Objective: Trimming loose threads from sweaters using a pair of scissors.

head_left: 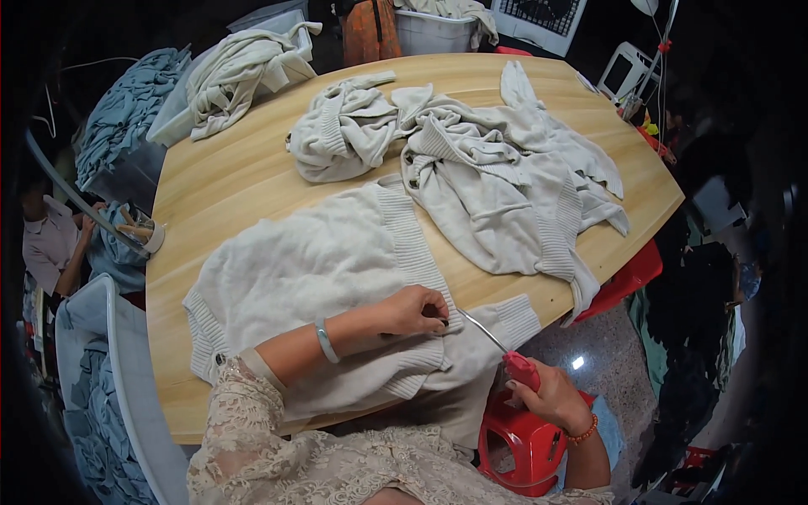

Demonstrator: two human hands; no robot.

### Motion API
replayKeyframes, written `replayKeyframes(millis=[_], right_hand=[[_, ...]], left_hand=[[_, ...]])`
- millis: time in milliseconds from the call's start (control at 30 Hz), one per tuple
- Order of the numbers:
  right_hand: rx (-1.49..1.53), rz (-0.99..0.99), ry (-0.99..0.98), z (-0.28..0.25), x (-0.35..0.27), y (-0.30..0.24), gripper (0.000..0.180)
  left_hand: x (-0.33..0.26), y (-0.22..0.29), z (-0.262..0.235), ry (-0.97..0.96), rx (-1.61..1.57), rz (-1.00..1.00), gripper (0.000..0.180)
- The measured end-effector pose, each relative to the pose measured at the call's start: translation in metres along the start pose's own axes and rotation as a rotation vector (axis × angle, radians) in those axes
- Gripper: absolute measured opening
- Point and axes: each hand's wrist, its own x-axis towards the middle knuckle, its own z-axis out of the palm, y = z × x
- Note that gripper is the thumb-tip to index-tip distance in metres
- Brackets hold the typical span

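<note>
The red handle of a thin metal-shafted tool [522,370] is gripped in the right hand [554,396], with a red stool [498,436] just below that grip. The shaft's tip is held close beside the left hand [411,311], whose fingertips are pinched at the ribbed band of a pale knit garment [303,261]; whether tip and cloth touch cannot be told. The garment is spread leftward from that pinch on the wooden table [227,189]. Beyond both grips, more pale garments [492,202] are heaped.
</note>
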Motion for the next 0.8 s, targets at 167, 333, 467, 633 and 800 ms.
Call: replayKeyframes(millis=[167,333,467,633,800], right_hand=[[-0.139,-0.180,0.311,0.018,0.015,0.024,0.023],[-0.181,-0.159,0.443,0.020,0.034,0.028,0.025],[-0.237,-0.136,0.471,0.018,0.046,0.018,0.024],[-0.236,-0.124,0.497,0.013,0.055,0.008,0.026],[-0.238,-0.175,0.529,0.009,0.068,-0.008,0.027]], left_hand=[[0.019,0.002,-0.073,0.470,0.201,0.079,0.025],[0.060,-0.029,-0.182,0.835,1.016,-0.115,0.091],[0.078,-0.081,-0.234,0.862,1.170,-0.305,0.072],[0.078,-0.088,-0.287,1.075,0.883,-0.120,0.030],[0.017,-0.065,-0.398,1.316,-0.716,0.345,0.026]])
